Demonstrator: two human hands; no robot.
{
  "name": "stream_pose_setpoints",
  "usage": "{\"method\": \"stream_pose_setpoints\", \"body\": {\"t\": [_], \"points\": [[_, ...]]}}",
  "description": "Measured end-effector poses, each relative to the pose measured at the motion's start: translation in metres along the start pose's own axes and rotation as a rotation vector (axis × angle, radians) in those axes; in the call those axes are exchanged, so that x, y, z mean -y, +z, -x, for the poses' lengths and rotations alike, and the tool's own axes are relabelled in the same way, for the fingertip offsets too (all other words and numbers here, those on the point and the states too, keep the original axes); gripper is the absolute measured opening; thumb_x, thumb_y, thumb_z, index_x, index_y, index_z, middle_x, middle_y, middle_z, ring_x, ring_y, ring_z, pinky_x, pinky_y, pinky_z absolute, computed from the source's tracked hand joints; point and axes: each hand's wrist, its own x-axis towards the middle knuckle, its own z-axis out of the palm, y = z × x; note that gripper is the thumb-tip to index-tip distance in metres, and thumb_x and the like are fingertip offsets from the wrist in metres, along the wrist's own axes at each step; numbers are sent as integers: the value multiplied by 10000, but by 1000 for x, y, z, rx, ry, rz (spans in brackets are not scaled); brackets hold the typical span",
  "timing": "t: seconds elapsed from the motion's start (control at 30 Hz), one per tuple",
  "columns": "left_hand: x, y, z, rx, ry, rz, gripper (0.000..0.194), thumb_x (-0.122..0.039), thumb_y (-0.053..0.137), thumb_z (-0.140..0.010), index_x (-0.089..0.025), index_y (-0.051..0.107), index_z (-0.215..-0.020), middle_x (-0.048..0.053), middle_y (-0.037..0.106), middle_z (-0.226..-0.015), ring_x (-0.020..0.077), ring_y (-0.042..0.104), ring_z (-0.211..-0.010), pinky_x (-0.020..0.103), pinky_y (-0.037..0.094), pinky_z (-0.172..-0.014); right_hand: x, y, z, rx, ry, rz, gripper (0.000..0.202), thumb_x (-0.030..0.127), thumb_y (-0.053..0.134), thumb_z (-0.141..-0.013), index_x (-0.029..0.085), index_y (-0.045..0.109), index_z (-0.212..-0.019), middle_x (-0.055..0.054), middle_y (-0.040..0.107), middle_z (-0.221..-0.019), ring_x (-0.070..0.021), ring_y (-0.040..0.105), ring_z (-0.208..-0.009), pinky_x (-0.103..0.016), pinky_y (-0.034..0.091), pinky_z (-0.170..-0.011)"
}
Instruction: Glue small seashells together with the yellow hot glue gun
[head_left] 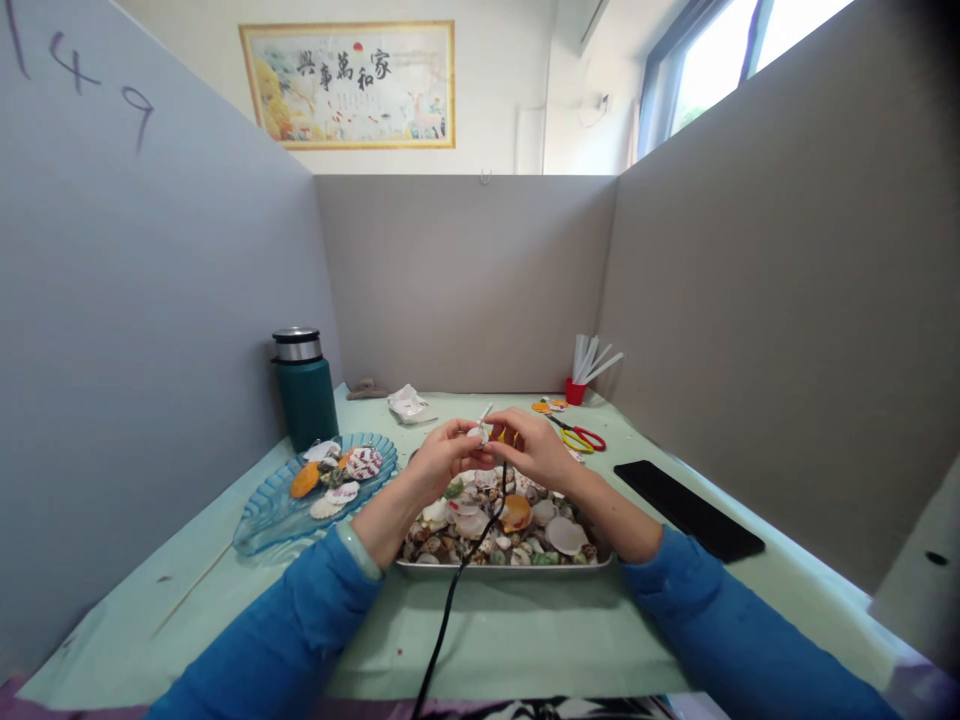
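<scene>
Above the tray, my two hands meet close together. My left hand [444,455] pinches a small whitish shell [478,434] between thumb and fingers. My right hand [529,445] is closed around what looks like a hot glue gun; its body is mostly hidden, with yellow bits between the fingers, and a black cord [450,600] runs down from it. A thin white stick [486,411] pokes up between the hands. Beneath them sits a metal tray [510,569] heaped with mixed seashells [517,512], partly covered by my wrists.
On the left, a blue ridged plate [259,510] bears several shells beside a green bottle [306,400] and a thin wooden stick [191,590]. To the right are red-and-yellow scissors [581,438], a black phone-like slab [686,510] and a red cup [575,392] of white sticks. Grey partitions enclose three sides.
</scene>
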Motion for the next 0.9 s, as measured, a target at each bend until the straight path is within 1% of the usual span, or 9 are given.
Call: {"method": "stream_pose_setpoints", "body": {"t": [0.1, 0.2, 0.3, 0.37, 0.43, 0.53, 0.63, 0.77, 0.9], "points": [[0, -1, 0, 14, -4, -23, 252, -179, 649, -706, -128, 492, -898, 49, 643, -692, 164, 643, -619, 336, 514, -702, 3, -1, 0, 6, -36, 35, 241, 256, 555, -841, 191, 567, -1073, -54, 601, -884, -137, 549, -704, -263, 429, -672], [2, -3, -2, 16, -1, -15, 253, -172, 653, -695, -129, 491, -885, 58, 651, -709, 172, 649, -631, 346, 513, -713, 4, -1, 2, 5, -72, 80, 249, 233, 542, -842, 192, 554, -1087, -68, 591, -932, -150, 551, -744, -267, 430, -682], [4, -4, -4, 2, 12, 4, 255, -156, 660, -678, -132, 489, -865, 53, 650, -707, 165, 645, -617, 357, 515, -717, 3, 0, 4, -29, -112, 119, 239, 239, 538, -844, 190, 548, -1077, -78, 588, -945, -158, 549, -764, -273, 427, -698], [5, -5, -4, -13, 17, -3, 253, -153, 662, -675, -135, 487, -857, 41, 642, -694, 153, 636, -599, 355, 516, -708, 1, 1, 5, -45, -127, 121, 208, 252, 531, -851, 188, 555, -1047, -76, 589, -926, -151, 540, -735, -270, 423, -690], [5, -5, -3, -27, 25, -36, 248, -164, 661, -680, -138, 486, -853, 24, 628, -684, 146, 629, -586, 352, 516, -696, -1, 2, 5, -60, -108, 105, 181, 265, 519, -861, 182, 561, -1017, -68, 590, -885, -141, 529, -695, -262, 416, -669], [6, -3, -2, -38, 43, -136, 259, -185, 658, -685, -143, 479, -867, 3, 608, -665, 151, 629, -578, 346, 512, -668, -2, 3, 5, -66, -28, 54, 179, 278, 503, -871, 174, 563, -1004, -41, 585, -798, -127, 511, -637, -249, 402, -629], [6, 0, -1, -37, 63, -244, 246, -206, 644, -696, -143, 472, -859, -2, 598, -648, 151, 628, -579, 323, 505, -637, 1, 3, 4, -33, 29, -5, 181, 275, 491, -875, 174, 568, -1003, -24, 581, -758, -115, 496, -604, -238, 390, -601], [9, 1, -2, -52, 117, -341, 252, -256, 638, -706, -147, 456, -842, -2, 597, -647, 137, 616, -570, 288, 488, -604, 4, 4, 3, 9, 60, -36, 163, 246, 487, -859, 175, 585, -968, -22, 585, -741, -116, 487, -602, -234, 382, -586], [13, -1, -6, -62, 160, -391, 255, -225, 608, -718, -159, 433, -891, 13, 622, -732, 128, 615, -575, 267, 474, -583, 4, 5, 3, 56, 122, -132, 154, 221, 484, -841, 166, 581, -947, -11, 590, -711, -104, 468, -566, -213, 364, -534]]}}
